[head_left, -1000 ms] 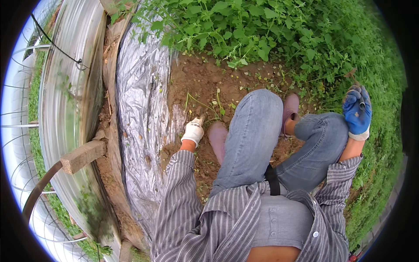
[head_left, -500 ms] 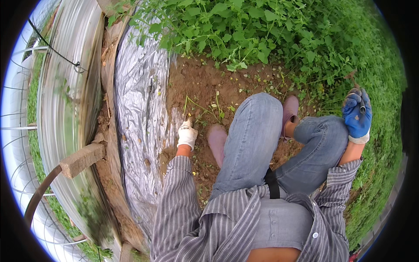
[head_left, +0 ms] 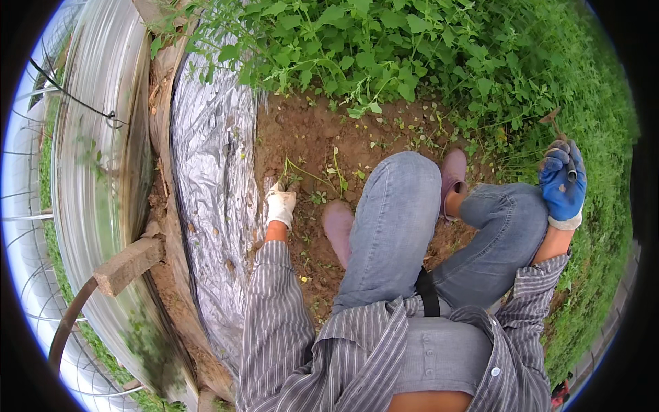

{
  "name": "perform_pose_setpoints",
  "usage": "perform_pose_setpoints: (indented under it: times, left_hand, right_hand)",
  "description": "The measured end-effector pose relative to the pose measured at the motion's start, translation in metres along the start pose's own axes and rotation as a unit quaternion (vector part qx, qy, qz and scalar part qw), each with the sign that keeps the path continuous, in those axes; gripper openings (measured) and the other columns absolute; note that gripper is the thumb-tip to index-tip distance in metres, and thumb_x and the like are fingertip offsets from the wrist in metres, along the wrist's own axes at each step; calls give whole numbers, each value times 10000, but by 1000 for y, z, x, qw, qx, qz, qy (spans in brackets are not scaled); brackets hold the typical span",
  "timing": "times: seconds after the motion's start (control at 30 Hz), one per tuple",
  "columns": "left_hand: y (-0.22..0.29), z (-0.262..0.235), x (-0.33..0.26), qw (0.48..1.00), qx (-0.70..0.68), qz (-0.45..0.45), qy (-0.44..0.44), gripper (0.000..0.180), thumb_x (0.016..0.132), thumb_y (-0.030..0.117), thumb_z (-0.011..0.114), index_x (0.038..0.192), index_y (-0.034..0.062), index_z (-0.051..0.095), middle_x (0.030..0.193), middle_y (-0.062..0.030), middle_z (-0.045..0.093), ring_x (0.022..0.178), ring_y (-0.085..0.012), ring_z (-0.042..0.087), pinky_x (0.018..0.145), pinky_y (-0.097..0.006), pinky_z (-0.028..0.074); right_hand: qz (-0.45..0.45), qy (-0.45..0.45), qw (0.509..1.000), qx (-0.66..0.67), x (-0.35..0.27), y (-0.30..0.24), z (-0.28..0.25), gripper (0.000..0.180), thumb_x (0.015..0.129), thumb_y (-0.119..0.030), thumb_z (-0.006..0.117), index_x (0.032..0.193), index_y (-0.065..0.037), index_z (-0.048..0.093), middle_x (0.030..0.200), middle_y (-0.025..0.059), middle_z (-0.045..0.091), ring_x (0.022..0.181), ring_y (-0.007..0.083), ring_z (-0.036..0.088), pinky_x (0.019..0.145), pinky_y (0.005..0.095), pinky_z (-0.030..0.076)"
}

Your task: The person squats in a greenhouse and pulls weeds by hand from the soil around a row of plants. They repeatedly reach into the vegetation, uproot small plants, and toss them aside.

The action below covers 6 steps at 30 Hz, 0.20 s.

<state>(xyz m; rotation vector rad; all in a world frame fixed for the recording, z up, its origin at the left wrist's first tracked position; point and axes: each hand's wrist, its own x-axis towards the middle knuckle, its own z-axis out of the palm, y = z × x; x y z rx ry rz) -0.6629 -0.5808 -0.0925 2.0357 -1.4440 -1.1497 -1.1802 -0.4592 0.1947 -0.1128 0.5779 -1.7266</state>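
My left hand (head_left: 280, 208), in a white glove, is down at the soil beside the silver plastic film (head_left: 213, 151). Its fingers are drawn together close to the base of a thin, sprawling green weed (head_left: 312, 173); whatever lies between them is too small to make out. Over by my right knee, my right hand (head_left: 563, 184) wears a blue glove with a pale cuff. It is wrapped round the handle of a small hand hoe (head_left: 550, 118), whose rusty head points up toward the plants. The handle's hollow metal end shows beside the fingers.
Dense leafy green plants (head_left: 384, 48) fill the far side and the right. Brown soil (head_left: 302, 127) with scattered small leaves lies before my pink shoes (head_left: 338, 230). At left stand a clear plastic greenhouse wall (head_left: 103, 158) and a brick-like block (head_left: 130, 264) on a curved strap.
My left hand has shifted slightly left and forward, and its fingers have turned downward to the soil. My right hand and the hoe stay nearly still. The view has shifted a little.
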Motion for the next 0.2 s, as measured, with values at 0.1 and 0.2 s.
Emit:
perform_pose_setpoints:
  times: [0.1, 0.2]
  left_hand:
    - [-38, -13, -11, 993, -21, 106, -55, 375, 707, -17, 612, 1076, 28, 563, 865, -110, 653, 787, -219, 612, 696, -282, 480]
    - [-8, 18, -38, 889, 422, 96, -149, 591, 730, 155, 630, 1287, 120, 435, 1235, -174, 506, 1143, -207, 496, 997, -296, 353]
  right_hand:
    - [19, -14, 1000, 17, 4, 3, 3, 174, 941, -154, 409, 1014, -4, 456, 834, 20, 455, 720, 116, 456, 654, 271, 413]
    - [36, -35, 998, 25, 4, 1, 0, 201, 929, -162, 435, 1049, -2, 457, 832, 24, 465, 733, 119, 467, 684, 285, 442]
